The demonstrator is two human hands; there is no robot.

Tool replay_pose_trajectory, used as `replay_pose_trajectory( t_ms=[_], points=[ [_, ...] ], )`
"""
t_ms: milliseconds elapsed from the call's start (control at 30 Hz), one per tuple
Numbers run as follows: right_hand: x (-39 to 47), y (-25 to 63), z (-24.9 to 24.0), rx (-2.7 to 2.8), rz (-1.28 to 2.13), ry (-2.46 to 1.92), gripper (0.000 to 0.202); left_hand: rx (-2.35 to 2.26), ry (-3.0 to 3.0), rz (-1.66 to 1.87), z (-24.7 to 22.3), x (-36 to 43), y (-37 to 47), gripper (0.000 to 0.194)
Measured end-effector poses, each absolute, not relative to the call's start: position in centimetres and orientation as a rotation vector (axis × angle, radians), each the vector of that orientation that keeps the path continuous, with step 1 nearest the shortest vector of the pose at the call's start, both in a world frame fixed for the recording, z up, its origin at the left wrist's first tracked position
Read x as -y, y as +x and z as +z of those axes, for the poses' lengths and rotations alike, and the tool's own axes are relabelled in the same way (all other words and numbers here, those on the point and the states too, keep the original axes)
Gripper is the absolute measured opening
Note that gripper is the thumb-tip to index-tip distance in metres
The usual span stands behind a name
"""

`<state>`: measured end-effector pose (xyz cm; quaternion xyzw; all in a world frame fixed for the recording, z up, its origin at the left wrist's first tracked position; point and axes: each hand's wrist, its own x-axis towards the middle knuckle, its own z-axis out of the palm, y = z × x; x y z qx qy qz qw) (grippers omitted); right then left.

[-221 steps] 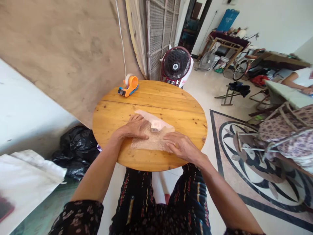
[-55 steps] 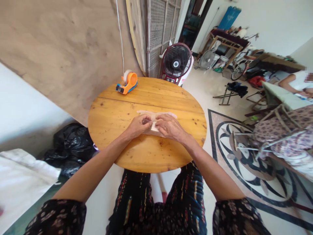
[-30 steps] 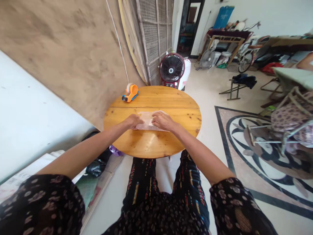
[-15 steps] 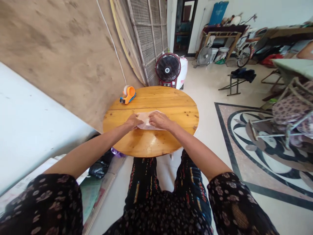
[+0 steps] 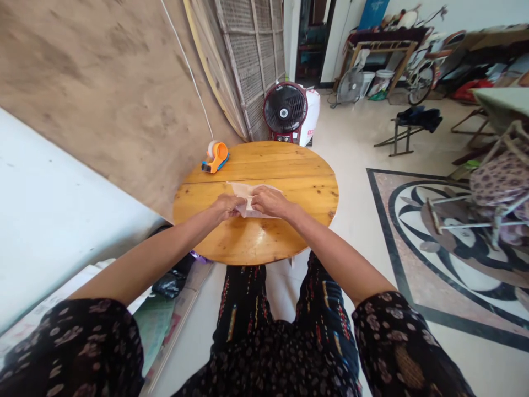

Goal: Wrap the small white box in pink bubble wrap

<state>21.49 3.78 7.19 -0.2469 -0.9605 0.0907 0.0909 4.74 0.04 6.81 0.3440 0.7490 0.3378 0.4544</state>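
Note:
A thin, whitish, see-through sheet or bag (image 5: 237, 189) lies on the round wooden table (image 5: 260, 242), between my two hands. My left hand (image 5: 231, 205) pinches its left part between thumb and fingers. From the right, my right hand (image 5: 268, 202) rests on the sheet with curled fingers, their tips close to my left fingertips. Whether the right fingers grip the sheet is too small to tell. An orange tape dispenser (image 5: 217, 158) with a roll of tape stands at the table's back left edge.
A dark red fan (image 5: 285, 113) stands just behind the table, beside a white sack (image 5: 311, 116). The brown board (image 5: 103, 94) leans close on the left. Further right are a folding stool (image 5: 403, 129) and a bicycle (image 5: 421, 82).
The left part of the sheet has lifted and folded, with a corner now pointing to the back left. My left hand has shifted slightly right. The view has tilted a little.

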Motion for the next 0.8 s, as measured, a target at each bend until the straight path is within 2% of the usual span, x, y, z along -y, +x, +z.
replay_pose_trajectory(
  t_ms=[233, 500, 667, 800],
  points=[
    [-4.2, 21.4, 6.8, 2.842, 0.211, -0.736, 0.025, -1.836, 0.963, 0.829, 7.4, -0.3, 5.7, 0.018],
    [-4.5, 22.1, 7.3, 2.855, 0.356, -0.739, 0.024, -1.806, 1.071, 0.777, 7.9, -0.6, 5.9, 0.015],
    [-4.9, 22.4, 6.7, 2.813, 0.402, -0.763, 0.024, -1.716, 1.072, 0.713, 8.6, -0.5, 5.2, 0.005],
    [-5.1, 22.3, 6.1, 2.76, 0.447, -0.841, 0.022, -1.611, 1.065, 0.715, 8.9, -0.1, 4.7, 0.008]
  ],
)
